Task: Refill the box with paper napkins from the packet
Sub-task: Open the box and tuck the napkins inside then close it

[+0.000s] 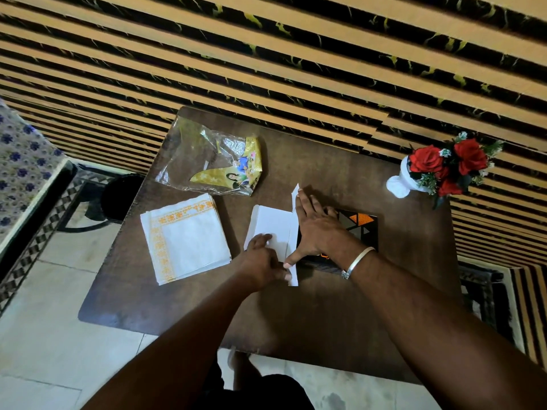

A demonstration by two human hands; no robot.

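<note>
Two hands were on the box (349,229), which lay on its side near the middle of the brown table (325,306) with its white lid flaps (273,229) folded out toward the left. Our left hand (263,261) rested with curled fingers on the near corner of the open flap, though we could not tell whether it pinched the card or only pressed it; our right hand (319,229) lay spread flat over the dark patterned body, thumb down on the flap's edge, gripping nothing. Left of the box, just apart from it, sat the stack of napkins (186,241), white with an orange border, already out of the packet (213,164), which lay crumpled and seemingly empty behind. We judged the napkins soft, light and quick to slide or fan apart, so the stack wanted taking from both sides and squeezing gently. Thin card like the box's would buckle if pressed hard. A vase of red roses (435,170) stood at the far right corner, well clear; only the loose flaps seemed likely to hinder loading.
</note>
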